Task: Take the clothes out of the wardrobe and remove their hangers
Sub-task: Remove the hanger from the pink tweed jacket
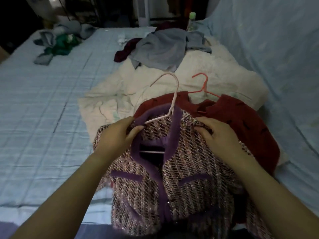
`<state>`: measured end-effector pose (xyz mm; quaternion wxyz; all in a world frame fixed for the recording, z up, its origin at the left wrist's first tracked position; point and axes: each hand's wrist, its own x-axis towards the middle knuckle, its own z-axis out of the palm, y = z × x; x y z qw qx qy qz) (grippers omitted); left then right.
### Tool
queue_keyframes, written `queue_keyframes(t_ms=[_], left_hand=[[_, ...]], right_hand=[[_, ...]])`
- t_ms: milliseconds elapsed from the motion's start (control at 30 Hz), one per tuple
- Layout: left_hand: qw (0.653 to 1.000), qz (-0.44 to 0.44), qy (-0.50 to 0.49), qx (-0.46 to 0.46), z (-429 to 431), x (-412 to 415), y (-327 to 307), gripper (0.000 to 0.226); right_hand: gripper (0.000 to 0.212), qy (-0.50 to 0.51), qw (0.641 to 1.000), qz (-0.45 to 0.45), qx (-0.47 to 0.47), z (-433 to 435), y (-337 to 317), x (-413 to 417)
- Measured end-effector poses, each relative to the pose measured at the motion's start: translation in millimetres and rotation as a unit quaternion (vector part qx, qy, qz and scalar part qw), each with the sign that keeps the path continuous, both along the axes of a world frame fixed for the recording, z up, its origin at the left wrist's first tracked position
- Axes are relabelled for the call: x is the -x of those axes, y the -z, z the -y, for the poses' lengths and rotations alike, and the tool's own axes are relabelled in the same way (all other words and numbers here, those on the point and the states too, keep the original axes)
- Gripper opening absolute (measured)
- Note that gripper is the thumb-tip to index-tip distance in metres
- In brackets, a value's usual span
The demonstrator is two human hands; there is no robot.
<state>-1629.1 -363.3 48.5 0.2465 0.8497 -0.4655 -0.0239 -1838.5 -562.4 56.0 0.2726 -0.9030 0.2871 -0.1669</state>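
A pink-and-black tweed jacket with purple trim (174,178) lies face up on the bed, still on a pale pink hanger (173,99) whose hook rises above the collar. My left hand (119,135) grips the jacket's left shoulder at the collar. At the other shoulder, my right hand (219,135) holds the fabric with curled fingers. Under the jacket lies a dark red garment (241,121) on a coral hanger (203,85).
A cream blanket (120,100) spreads beneath the clothes on the light blue quilted bed (43,118). A grey garment (160,49) and a maroon one (124,50) are piled further back. Green and grey clothes (57,45) lie far left. A bottle (191,21) stands at the back.
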Motion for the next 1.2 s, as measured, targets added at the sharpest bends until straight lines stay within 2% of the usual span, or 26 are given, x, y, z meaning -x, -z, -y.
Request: queue_keyframes(t_ms=[167, 333, 500, 600, 667, 967, 1067, 1200], left_hand=[[0.996, -0.034, -0.075, 0.041, -155.2, 15.4, -17.6, 0.029], [0.971, -0.071, -0.222, 0.051, -329.6, 34.1, -11.5, 0.032], [0.913, -0.078, -0.394, 0.073, -477.1, 70.1, -0.5, 0.031], [0.867, -0.077, -0.486, 0.081, -542.9, 89.7, 12.2, 0.022], [0.847, -0.08, -0.52, 0.082, -572.7, 91.3, 15.8, 0.023], [0.803, -0.11, -0.582, 0.065, -693.3, -17.1, 26.4, 0.021], [0.785, -0.11, -0.607, 0.051, -737.9, -72.3, 23.7, 0.032], [0.763, -0.085, -0.639, 0.047, -805.4, -146.8, 1.8, 0.035]], right_hand=[[0.026, -0.091, 0.995, 0.03, 0.011, -119.9, -19.8, -23.0], [0.027, -0.221, 0.974, 0.057, 0.0, -257.2, -25.4, -73.5], [0.023, -0.373, 0.926, 0.045, 0.038, -392.8, -28.0, -133.2], [0.025, -0.456, 0.889, 0.027, 0.023, -464.7, -20.6, -163.9], [0.025, -0.489, 0.872, 0.014, 0.003, -500.5, -13.2, -184.8], [0.026, -0.538, 0.839, -0.039, -0.072, -627.0, 27.0, -331.4], [0.027, -0.569, 0.816, -0.058, -0.088, -677.1, 34.5, -402.8], [0.028, -0.608, 0.786, -0.06, -0.092, -752.6, 21.1, -496.2]])
